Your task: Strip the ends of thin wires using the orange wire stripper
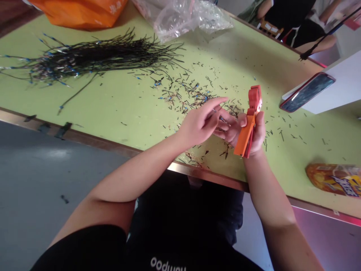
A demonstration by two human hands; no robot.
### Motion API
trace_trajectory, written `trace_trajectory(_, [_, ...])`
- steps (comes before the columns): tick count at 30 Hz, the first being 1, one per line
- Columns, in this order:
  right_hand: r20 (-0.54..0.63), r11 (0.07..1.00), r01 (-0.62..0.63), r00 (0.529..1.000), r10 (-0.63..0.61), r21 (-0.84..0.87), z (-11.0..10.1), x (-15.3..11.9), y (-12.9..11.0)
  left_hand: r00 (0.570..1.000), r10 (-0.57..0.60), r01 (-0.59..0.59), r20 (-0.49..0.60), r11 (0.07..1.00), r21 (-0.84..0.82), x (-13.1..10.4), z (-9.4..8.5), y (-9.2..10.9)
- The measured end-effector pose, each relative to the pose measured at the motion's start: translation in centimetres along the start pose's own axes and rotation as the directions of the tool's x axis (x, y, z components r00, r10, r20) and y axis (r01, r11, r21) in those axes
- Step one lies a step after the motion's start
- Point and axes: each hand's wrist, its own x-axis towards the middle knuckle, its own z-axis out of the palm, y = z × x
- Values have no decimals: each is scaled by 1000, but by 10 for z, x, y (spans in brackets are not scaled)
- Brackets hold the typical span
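Note:
My right hand (258,131) is closed around a wire stripper (244,133) with orange and red handles and a red head. The tool stands nearly upright over the table, head pointing away from me. Some of my right fingers reach left toward my left hand (199,122). That hand has its fingers curled together beside them, with the index finger stretched forward; anything pinched there is too small or hidden to make out. Under and beyond both hands lie scattered black wire offcuts (183,92), some with blue and coppery bits. At left rests a large bundle of black wires (101,56) with blue-tipped ends.
An orange bag (81,13) and clear plastic bags (186,19) lie along the far side. A phone (307,92) leans against a white box (335,82) at right. Nearer on the right is a bottle (334,178). Another person (290,17) sits beyond the table.

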Motion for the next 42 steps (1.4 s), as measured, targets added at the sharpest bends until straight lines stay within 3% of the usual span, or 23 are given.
trace_trajectory(4, [10,999,-3,1000,2,50,-1,-1,-2,979,-66,65,-191,998,-9,4,-10,-4])
trace_trajectory(6, [-5,999,2,1000,-2,45,-1,-1,-3,968,-85,83,-236,996,-19,6,-13,-6])
trace_trajectory(14, [-54,999,-2,999,0,-43,-2,5,-4,978,-112,107,-177,993,-42,11,-6,-17])
trace_trajectory(24, [-156,983,109,979,-132,-150,6,6,17,979,-108,99,-174,993,-60,8,-3,-26])
trace_trajectory(31, [-95,978,142,983,-157,-152,8,1,13,979,-46,4,-199,979,-204,13,-2,-23])
trace_trajectory(37, [87,994,-20,996,30,-110,0,1,15,968,-1,2,-252,1000,3,11,-9,-18])
trace_trajectory(42, [154,983,-114,979,136,-142,1,-2,20,968,106,-67,-229,983,172,8,-10,-19])
